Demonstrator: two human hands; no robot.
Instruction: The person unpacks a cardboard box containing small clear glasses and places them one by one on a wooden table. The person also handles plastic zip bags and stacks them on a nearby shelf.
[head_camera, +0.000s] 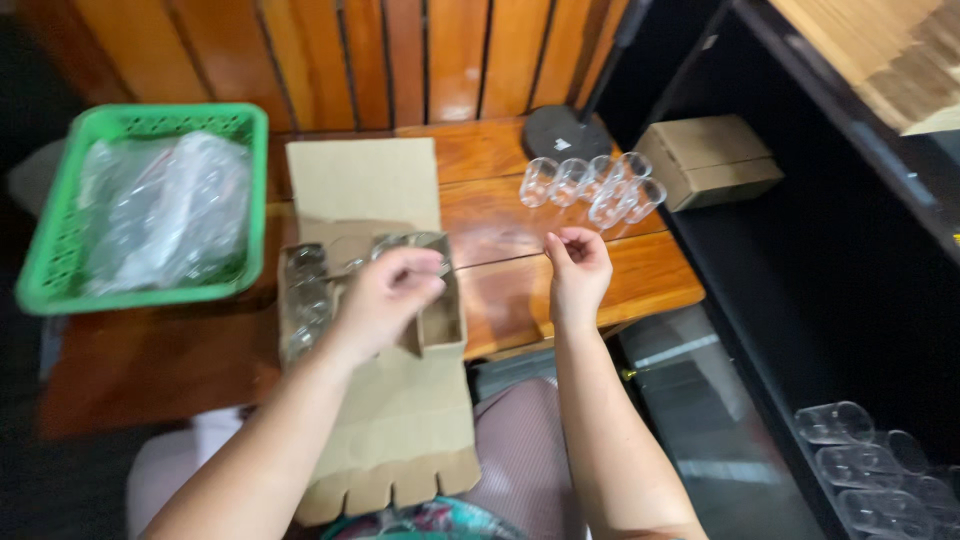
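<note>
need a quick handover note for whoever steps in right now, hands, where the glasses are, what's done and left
Left hand: over the open cardboard box, gripping a clear glass at its top.
Right hand: raised above the wooden table, fingers pinched; whether it holds anything is unclear.
Done: six glasses lie grouped at the table's far edge.
Left: more glasses still in the box.

Green mesh basket (60, 240), brown cardboard box (362, 185), clear glass cups (592, 182), reddish-brown striped wooden table (590, 290)
</note>
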